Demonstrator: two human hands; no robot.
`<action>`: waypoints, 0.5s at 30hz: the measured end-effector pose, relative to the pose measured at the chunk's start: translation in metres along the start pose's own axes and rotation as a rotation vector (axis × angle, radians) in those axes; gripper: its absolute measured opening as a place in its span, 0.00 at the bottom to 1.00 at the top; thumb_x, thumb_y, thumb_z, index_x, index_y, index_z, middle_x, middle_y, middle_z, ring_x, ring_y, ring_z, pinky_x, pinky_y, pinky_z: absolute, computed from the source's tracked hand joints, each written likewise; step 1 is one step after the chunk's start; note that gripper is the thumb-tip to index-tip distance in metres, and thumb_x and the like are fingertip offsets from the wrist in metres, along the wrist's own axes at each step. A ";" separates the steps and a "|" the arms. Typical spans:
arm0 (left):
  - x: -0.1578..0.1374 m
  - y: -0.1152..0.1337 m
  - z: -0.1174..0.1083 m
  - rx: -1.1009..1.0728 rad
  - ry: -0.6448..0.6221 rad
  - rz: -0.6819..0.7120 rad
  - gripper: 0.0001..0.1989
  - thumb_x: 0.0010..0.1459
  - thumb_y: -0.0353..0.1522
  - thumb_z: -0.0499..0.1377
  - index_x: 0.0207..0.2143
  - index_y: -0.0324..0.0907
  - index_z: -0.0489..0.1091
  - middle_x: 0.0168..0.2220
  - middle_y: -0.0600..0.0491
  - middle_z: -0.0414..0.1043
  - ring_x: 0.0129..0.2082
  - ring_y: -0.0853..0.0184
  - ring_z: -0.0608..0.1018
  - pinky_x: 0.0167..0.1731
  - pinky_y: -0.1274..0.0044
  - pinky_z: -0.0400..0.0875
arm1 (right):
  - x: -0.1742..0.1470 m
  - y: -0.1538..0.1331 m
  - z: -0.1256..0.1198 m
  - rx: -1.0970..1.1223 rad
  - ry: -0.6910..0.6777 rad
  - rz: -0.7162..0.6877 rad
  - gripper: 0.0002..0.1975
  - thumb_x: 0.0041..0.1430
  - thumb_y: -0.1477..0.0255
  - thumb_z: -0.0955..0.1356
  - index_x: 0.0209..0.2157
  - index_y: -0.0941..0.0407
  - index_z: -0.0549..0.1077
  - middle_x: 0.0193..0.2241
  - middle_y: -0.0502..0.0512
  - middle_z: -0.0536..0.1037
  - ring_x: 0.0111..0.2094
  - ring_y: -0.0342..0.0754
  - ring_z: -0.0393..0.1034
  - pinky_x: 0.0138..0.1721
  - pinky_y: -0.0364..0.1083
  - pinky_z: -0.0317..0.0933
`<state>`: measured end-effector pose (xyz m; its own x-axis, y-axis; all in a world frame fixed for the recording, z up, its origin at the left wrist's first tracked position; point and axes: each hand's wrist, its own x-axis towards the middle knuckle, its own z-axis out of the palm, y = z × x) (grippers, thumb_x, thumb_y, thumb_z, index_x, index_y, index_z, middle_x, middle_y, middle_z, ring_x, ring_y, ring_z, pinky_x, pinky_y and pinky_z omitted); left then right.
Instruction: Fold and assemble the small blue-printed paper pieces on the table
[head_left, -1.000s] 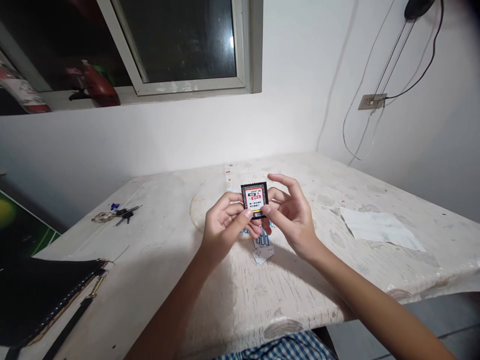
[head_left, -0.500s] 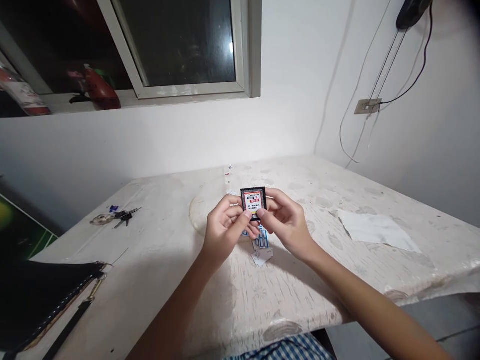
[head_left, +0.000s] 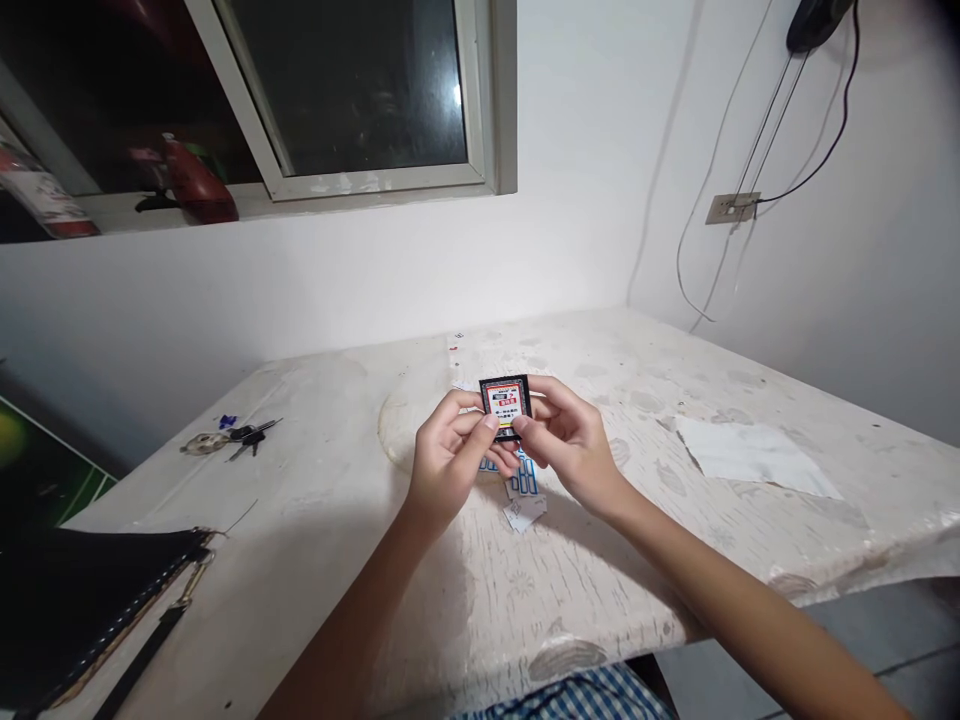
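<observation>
Between both hands I hold up a small black-bordered card [head_left: 505, 401] with a white middle, red and yellow bands and printed characters. My left hand [head_left: 452, 448] grips its left side, the thumb on the lower front. On the right side, my right hand [head_left: 571, 440] pinches it, that thumb near the lower right corner. The fingers behind the card are partly hidden. Below the hands, paper pieces with blue-outlined boxes [head_left: 527, 477] lie on the table, partly covered by my fingers. A small white paper piece [head_left: 525, 513] lies just nearer to me.
A patterned cloth covers the table [head_left: 570, 590]. To the left lie keys [head_left: 251, 434] and a black bag [head_left: 90, 590] with a strap. A white paper sheet [head_left: 757, 457] rests on the right. Cables hang from a wall socket [head_left: 733, 208]; bottles stand on the window sill.
The view has shifted slightly. Both hands keep their hold on the card, which stays almost in place; my left thumb appears slightly higher on it.
</observation>
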<state>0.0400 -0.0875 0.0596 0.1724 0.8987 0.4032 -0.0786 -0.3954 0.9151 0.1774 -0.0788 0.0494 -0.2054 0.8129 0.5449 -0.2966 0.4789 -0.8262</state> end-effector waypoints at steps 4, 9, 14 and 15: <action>0.001 0.000 0.000 -0.024 -0.006 -0.025 0.11 0.54 0.38 0.58 0.36 0.41 0.62 0.22 0.54 0.74 0.19 0.68 0.76 0.18 0.78 0.71 | 0.001 0.000 -0.001 0.023 -0.003 0.000 0.15 0.56 0.70 0.65 0.46 0.54 0.67 0.22 0.47 0.67 0.19 0.38 0.59 0.18 0.40 0.55; 0.001 0.000 0.000 -0.051 -0.012 -0.037 0.11 0.54 0.37 0.57 0.36 0.40 0.63 0.23 0.53 0.74 0.21 0.67 0.77 0.20 0.78 0.70 | 0.001 -0.001 0.000 0.065 -0.008 0.000 0.14 0.57 0.71 0.63 0.46 0.54 0.67 0.23 0.48 0.69 0.19 0.38 0.60 0.17 0.40 0.53; 0.001 0.000 0.000 -0.086 -0.014 -0.048 0.11 0.54 0.37 0.57 0.36 0.40 0.63 0.22 0.53 0.74 0.21 0.67 0.77 0.20 0.78 0.70 | 0.000 -0.001 0.001 0.087 0.011 0.018 0.14 0.57 0.73 0.63 0.46 0.55 0.68 0.21 0.47 0.68 0.20 0.39 0.60 0.17 0.39 0.52; 0.001 -0.001 0.000 -0.091 -0.019 -0.051 0.10 0.55 0.37 0.57 0.36 0.40 0.63 0.22 0.53 0.74 0.21 0.67 0.77 0.20 0.78 0.70 | 0.000 -0.001 0.000 0.097 0.009 0.020 0.14 0.57 0.73 0.63 0.46 0.55 0.68 0.21 0.47 0.67 0.20 0.39 0.59 0.17 0.39 0.51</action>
<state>0.0401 -0.0858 0.0595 0.1973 0.9130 0.3572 -0.1579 -0.3300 0.9307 0.1772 -0.0788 0.0504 -0.2042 0.8251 0.5269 -0.3812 0.4287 -0.8191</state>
